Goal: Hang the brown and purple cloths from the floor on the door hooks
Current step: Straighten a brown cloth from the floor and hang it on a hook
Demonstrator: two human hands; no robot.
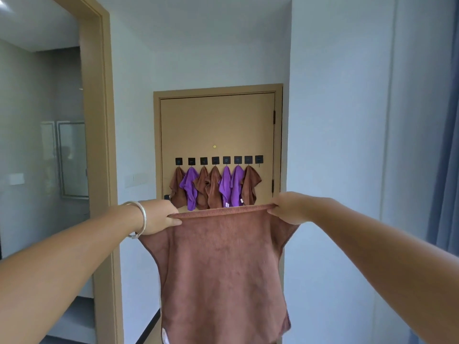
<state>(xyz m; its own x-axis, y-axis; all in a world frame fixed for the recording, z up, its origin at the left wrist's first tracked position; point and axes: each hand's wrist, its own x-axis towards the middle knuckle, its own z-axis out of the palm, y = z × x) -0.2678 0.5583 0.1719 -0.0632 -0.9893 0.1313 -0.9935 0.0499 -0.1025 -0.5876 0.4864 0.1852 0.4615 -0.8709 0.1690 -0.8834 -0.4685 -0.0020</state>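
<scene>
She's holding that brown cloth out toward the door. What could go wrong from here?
Only the last hook on the right looks free, so she may crowd a taken one. Both hands, left and right, only pinch the brown cloth by its top edge; switching grip could drop it. Hung without a fold, it might slide off.

Two bare forearms show, with no sleeves reaching into view on either side. The left wrist carries a smooth, round silver bangle [142,218], plain and polished, sitting loosely just behind the left hand [159,216]; a small clasp or joint shows at its lower edge. The right hand [289,207] and its wrist wear no jewellery, watch or glove
</scene>
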